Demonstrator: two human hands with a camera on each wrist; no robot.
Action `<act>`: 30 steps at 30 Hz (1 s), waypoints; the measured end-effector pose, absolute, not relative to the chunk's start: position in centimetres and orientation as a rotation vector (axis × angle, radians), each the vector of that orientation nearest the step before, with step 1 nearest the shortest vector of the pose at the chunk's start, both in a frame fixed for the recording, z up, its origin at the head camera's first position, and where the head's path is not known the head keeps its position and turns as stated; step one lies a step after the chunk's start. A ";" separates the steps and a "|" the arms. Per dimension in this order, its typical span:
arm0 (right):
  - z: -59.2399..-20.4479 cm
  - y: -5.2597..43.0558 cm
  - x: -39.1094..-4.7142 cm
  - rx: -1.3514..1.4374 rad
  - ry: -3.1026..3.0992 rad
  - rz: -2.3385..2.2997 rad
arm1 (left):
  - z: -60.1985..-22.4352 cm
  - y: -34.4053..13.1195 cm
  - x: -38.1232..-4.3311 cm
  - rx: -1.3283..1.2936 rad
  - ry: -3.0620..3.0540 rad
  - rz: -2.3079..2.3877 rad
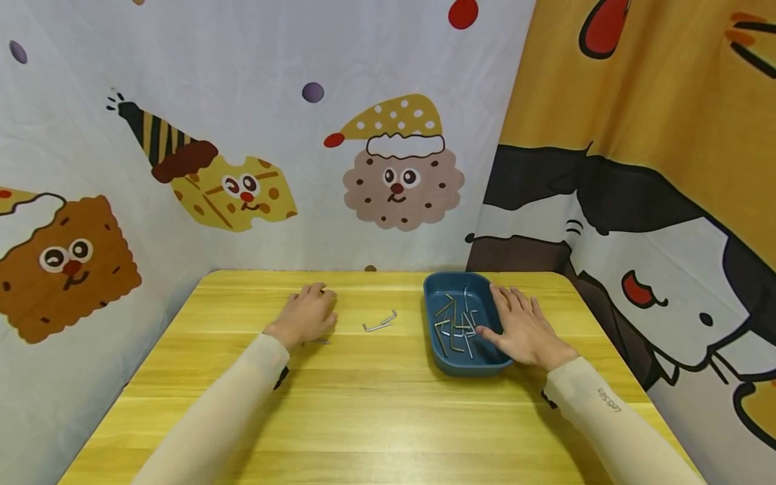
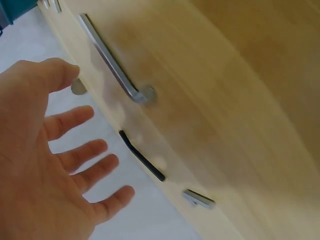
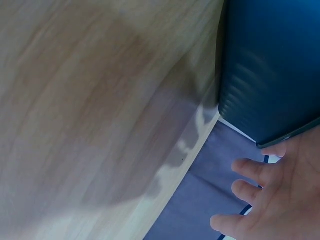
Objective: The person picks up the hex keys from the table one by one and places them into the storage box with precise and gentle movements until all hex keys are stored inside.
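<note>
"Head view: where did the fingers lie?"

"Left hand (image 1: 306,313) hung over the table (image 1: 364,431), fingers loosely bent and empty; slim metal keys (image 1: 380,326) lay right of its fingertips. Right hand (image 1: 524,330) had its thumb over the rim of the blue tray (image 1: 469,370), the other fingers extended along the outer side. More L-shaped keys (image 1: 457,327) lay inside, left of that thumb."

"Why placed so?"

"Probably to steady the tray; its walls presumably kept the keys together."

"Left wrist view?"

"Fingers spread, gripping nothing. A large silver key (image 2: 112,62) lay beyond the thumb, a black key (image 2: 142,157) past the middle fingertips, a short key (image 2: 199,199) past the little finger. Their spacing, I judged, left room for fingertips around each."

"Right wrist view?"

"Tray wall stood just beside the index finger; the other fingers were slightly parted, gripping nothing. Whether they pressed: could not tell."
</note>
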State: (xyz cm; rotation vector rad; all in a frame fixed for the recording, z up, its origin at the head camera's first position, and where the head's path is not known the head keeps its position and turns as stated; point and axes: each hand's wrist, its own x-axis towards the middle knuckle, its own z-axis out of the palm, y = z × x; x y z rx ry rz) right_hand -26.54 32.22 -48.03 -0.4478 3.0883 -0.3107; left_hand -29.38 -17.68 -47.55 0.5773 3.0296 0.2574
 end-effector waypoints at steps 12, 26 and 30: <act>-48.3 32.3 -26.7 -0.433 3.069 -0.324 | -47.8 -19.6 -29.1 0.487 3.014 0.202; -48.4 32.3 -26.6 -0.441 3.073 -0.312 | -47.6 -20.4 -28.5 0.541 3.011 0.273; -48.3 32.3 -26.6 -0.440 3.077 -0.307 | -47.4 -20.3 -28.4 0.575 2.979 0.393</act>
